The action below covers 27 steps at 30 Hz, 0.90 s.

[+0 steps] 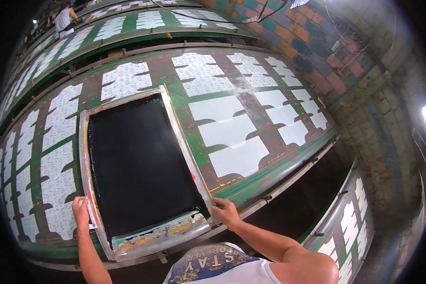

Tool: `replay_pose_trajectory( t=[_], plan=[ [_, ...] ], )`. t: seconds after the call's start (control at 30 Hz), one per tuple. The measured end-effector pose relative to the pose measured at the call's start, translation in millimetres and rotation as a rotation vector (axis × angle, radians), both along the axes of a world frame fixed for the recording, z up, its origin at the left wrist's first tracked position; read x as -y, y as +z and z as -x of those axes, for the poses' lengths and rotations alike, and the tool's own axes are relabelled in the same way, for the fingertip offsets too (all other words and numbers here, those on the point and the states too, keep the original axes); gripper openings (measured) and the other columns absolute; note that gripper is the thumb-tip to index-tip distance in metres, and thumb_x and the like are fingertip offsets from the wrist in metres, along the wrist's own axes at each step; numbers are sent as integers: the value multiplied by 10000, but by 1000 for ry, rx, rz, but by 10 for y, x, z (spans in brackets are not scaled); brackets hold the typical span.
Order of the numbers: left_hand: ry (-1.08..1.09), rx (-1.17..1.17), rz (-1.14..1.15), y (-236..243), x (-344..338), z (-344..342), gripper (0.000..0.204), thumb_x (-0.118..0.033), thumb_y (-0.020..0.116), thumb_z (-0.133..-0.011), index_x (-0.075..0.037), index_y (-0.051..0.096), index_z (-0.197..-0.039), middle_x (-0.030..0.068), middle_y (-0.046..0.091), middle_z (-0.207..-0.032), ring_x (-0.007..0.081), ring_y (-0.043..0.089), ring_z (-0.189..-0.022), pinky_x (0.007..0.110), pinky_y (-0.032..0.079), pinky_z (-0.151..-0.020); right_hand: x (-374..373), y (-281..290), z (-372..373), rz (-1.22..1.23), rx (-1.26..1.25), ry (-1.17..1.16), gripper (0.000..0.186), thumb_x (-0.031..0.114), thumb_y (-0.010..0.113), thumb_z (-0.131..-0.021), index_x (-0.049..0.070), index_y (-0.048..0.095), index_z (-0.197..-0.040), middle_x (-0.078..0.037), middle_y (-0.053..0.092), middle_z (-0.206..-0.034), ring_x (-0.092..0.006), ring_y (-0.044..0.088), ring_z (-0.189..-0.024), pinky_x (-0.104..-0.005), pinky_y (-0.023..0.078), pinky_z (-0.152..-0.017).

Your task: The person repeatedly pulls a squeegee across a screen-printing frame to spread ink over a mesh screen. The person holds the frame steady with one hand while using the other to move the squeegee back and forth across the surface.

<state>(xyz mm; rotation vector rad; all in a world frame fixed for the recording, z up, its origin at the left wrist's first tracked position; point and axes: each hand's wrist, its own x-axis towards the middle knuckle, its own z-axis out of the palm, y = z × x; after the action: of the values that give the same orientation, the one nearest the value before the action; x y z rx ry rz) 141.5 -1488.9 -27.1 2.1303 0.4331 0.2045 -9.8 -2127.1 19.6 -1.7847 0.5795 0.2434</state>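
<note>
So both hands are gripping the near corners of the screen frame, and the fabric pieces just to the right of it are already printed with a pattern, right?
Not quite. The head view shows the left hand and right hand at the near corners of the screen frame, but the fabric pieces just right of it are plain white, not printed. The patterned ones lie to its left and farther back.

The metal-framed black printing screen (137,165) covers the near middle of the green desk (194,146); flat white fabric pieces (232,132) lie low on both sides, leaving open passage above; a brick wall (317,52) closes the right end.
</note>
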Motion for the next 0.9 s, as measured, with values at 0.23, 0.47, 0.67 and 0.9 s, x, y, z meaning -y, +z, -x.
replay_pose_trajectory(
  t=[0.23,0.47,0.67,0.9],
  plan=[
    [90,-122,231,108,-12,-71,236,-284,736,-1055,-75,699,-951,-14,532,-723,105,492,-616,332,394,-556,-30,406,79,-92,140,-38,602,223,798,-984,12,664,-1531,-203,698,-1339,-277,718,-1114,-386,578,-984],
    [103,-133,351,640,723,-398,280,-406,697,-1094,-158,647,-975,-81,400,-614,42,334,-432,274,235,-375,567,576,-165,179,233,16,571,234,807,-973,3,693,-1482,-219,758,-1276,-292,749,-1097,-403,591,-985],
    [84,-126,435,760,1992,-613,236,-388,717,-1079,-153,701,-1060,-95,423,-658,33,364,-473,257,267,-405,1676,410,-452,160,110,-161,582,253,823,-926,20,718,-1449,-225,787,-1218,-321,773,-1089,-414,597,-979],
    [39,-101,469,740,3715,-606,194,-303,745,-1074,-123,694,-1125,-105,436,-656,29,375,-480,253,264,-407,3197,205,-504,321,128,-206,549,229,826,-910,80,743,-1433,-209,796,-1208,-348,781,-1099,-438,592,-985]
  ],
)
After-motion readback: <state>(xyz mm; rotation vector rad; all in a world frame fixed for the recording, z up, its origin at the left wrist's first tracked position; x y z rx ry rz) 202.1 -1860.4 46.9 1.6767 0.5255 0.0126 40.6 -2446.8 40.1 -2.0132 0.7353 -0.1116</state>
